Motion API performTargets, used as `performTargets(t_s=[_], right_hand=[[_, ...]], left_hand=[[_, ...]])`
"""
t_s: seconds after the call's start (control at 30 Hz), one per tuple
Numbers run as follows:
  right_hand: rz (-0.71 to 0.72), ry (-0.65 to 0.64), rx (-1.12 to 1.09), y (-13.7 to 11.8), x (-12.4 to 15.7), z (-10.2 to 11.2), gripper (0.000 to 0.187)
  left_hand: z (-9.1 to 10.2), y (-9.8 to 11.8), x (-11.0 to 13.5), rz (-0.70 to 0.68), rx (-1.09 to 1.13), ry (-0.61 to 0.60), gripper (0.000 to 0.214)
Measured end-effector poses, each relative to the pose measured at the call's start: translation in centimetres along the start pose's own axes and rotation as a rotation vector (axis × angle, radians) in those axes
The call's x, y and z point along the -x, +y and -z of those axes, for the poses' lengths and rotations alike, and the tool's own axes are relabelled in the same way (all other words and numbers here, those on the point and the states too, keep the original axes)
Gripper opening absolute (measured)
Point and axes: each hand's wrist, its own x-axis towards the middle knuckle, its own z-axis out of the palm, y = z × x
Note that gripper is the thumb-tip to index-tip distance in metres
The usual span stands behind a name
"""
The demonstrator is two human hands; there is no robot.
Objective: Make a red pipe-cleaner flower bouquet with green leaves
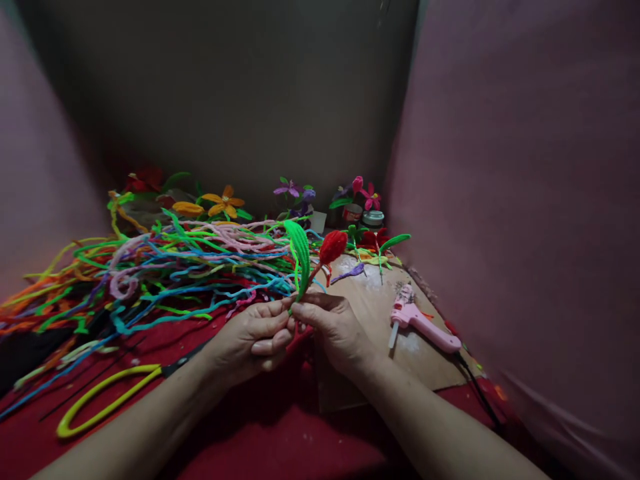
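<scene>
My left hand (253, 337) and my right hand (333, 327) meet in the middle, both pinching the stem of a pipe-cleaner flower. Its green looped leaf (300, 257) stands up just above my fingers, and a red bud (333, 247) tilts to the right of the leaf. The lower stem is hidden between my hands. A big tangle of coloured pipe cleaners (165, 273) lies behind and left of my left hand on the red cloth (280, 427).
A pink glue gun (423, 325) lies on a brown cardboard sheet (375, 303) to the right, its cord trailing off. Yellow-handled scissors (105, 393) lie at the left. Finished flowers (223, 202) and small jars (373, 218) stand along the back. Pink walls close in both sides.
</scene>
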Motion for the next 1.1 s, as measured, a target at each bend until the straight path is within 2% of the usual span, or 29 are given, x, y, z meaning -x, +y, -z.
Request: performTargets(t_s=[0.5,0.67,0.93,1.1], right_hand=[[0.064,-0.04,0.043,-0.16,-0.24,0.0,0.012],[0.091,-0.088,0.057,-0.2,-0.45,0.17,0.012],[0.146,-0.064,0.049,-0.06,-0.46,0.09,0.003],[0.197,-0.07,0.096,-0.35,-0.57,0.04,0.007]], left_hand=[[0.39,0.11,0.07,0.0,-0.063,0.041,0.012],[0.52,0.17,0.18,-0.032,-0.083,0.025,0.011],[0.84,0.0,0.41,-0.034,-0.036,-0.012,0.009],[0.94,-0.12,0.21,-0.044,-0.063,-0.021,0.01]])
